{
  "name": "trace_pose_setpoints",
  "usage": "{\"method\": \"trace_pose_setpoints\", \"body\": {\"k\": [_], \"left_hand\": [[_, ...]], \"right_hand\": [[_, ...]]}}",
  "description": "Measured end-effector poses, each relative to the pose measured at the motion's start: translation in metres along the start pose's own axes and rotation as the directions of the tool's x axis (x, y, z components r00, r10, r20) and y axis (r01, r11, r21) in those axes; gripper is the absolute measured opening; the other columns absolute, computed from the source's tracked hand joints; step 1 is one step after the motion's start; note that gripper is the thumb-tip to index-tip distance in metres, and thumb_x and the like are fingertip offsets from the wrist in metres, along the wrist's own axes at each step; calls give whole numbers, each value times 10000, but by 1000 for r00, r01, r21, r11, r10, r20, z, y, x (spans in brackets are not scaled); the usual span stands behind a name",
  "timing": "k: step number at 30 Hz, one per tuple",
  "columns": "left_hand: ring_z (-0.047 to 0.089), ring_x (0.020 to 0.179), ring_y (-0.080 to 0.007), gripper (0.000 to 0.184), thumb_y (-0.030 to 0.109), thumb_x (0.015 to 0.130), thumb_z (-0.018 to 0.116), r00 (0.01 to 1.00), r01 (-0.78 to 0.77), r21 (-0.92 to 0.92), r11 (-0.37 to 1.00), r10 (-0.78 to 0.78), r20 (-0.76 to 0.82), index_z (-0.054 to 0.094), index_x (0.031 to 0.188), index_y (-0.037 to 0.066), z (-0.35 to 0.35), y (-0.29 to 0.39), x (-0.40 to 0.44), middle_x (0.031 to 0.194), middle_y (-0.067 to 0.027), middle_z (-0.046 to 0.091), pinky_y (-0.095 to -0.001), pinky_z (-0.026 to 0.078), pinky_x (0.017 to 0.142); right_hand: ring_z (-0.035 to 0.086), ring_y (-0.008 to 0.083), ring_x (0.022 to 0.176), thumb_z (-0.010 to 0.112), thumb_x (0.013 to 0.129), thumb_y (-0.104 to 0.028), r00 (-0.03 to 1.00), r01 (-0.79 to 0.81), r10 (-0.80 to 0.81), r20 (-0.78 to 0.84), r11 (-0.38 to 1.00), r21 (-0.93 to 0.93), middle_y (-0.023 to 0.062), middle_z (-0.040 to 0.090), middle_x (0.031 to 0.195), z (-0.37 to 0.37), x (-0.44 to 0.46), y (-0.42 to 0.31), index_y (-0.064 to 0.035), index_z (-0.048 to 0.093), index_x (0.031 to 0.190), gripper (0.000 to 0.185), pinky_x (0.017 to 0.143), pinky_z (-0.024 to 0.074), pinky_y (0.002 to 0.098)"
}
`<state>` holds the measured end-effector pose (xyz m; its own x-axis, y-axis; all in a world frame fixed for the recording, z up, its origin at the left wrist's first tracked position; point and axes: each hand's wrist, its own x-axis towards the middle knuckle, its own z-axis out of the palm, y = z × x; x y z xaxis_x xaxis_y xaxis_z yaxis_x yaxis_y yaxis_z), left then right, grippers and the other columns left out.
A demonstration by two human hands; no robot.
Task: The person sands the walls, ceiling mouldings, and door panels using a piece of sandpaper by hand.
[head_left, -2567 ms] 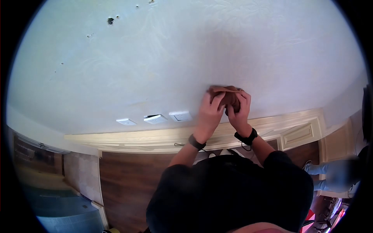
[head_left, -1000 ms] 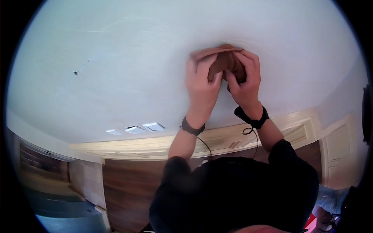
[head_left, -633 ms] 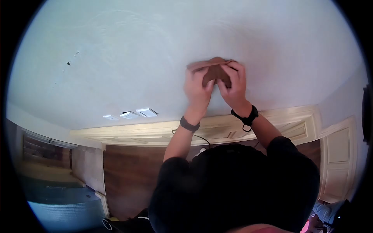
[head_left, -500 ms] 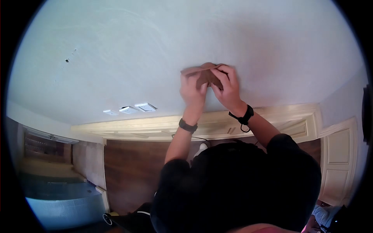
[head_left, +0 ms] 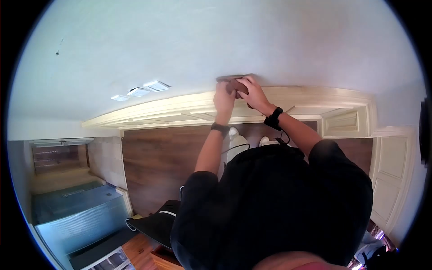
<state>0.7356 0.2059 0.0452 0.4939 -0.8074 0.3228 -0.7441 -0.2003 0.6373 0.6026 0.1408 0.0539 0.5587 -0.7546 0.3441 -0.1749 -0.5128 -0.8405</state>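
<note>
Both hands grip a brown, bent sheet that looks like sandpaper (head_left: 237, 86). Its far edge is up against the pale wall (head_left: 189, 49), just above the cream panelling's top rail. My left hand (head_left: 223, 101) is closed round the sheet's left side. On the other side, my right hand (head_left: 255, 95) pinches it, with the thumb toward the middle. The hands are close together, and part of the sheet is hidden behind the fingers. Dark bands circle both wrists.
Several white switch plates (head_left: 138, 92) sit on the wall to the left, with a small dark hole (head_left: 57, 53) higher up. Cream panelling (head_left: 180, 107) runs below. My shoes stand on a dark wood floor (head_left: 157, 148). A black chair-like object (head_left: 157, 225) is behind at left.
The hands and the sheet have moved down the wall, closer to the panelling. My view has tilted downward, showing more floor and both shoes. The sheet looks more bunched between the hands.
</note>
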Motion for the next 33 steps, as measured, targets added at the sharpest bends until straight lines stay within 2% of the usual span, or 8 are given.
{"method": "trace_pose_setpoints", "body": {"k": [4,12,17,22,23,26,31,33], "left_hand": [[597,917,-386,344,125,772,677,979,5,31,1000,-11,205,546,1088,93,48,-13,-17,1060,-153,580,-473,493,733],[606,872,-388,326,99,773,671,867,-215,73,974,156,472,552,1075,73,136,34,-46,1044,-156,570,-479,506,716],[613,846,-385,312,117,774,688,871,-175,11,985,149,467,550,1049,68,148,37,-51,1039,-159,560,-477,511,697],[611,864,-388,335,89,770,688,878,-70,56,996,35,477,526,1063,70,121,16,-45,1040,-161,556,-482,506,709],[606,874,-398,331,64,770,678,878,-55,-17,998,56,476,511,1056,65,119,4,-46,1038,-158,555,-486,501,708],[627,905,-336,296,173,799,645,902,-32,100,994,-14,432,570,1081,127,107,-9,-41,991,-105,642,-448,499,744],[630,907,-342,412,276,673,743,847,-27,175,984,-70,526,617,1037,131,114,-18,-18,967,-113,665,-441,505,745],[636,905,-339,462,321,578,799,801,-42,199,979,-86,593,650,970,128,113,-15,-6,938,-114,679,-434,511,736]], "right_hand": [[542,349,1063,649,782,-22,995,-101,103,6,988,-118,142,529,1173,3,-29,55,-61,563,1204,432,890,475,393],[569,308,1051,629,769,-57,953,-303,280,-117,898,-320,84,548,1167,-67,-94,121,-106,597,1160,395,863,503,400],[568,344,1038,624,762,-11,944,-331,298,-143,867,-373,119,541,1160,-74,-91,115,-85,579,1165,413,851,503,420],[562,369,1028,631,736,-6,958,-284,283,-48,906,-314,153,544,1128,-44,-74,121,-71,582,1126,399,859,495,430],[562,375,1023,633,732,-6,958,-276,285,-15,910,-311,159,544,1122,-37,-69,120,-66,581,1117,393,859,494,430],[552,353,1059,621,725,-42,950,-272,307,62,907,-321,150,555,1136,-23,-53,112,-64,598,1116,392,868,506,422],[595,387,950,626,692,-36,916,-283,371,153,867,-410,196,578,1058,-17,-30,116,-53,605,952,262,783,515,457],[593,396,951,608,698,-17,899,-307,404,167,855,-417,185,576,1062,-17,-28,115,-51,609,980,283,792,506,462]]}}
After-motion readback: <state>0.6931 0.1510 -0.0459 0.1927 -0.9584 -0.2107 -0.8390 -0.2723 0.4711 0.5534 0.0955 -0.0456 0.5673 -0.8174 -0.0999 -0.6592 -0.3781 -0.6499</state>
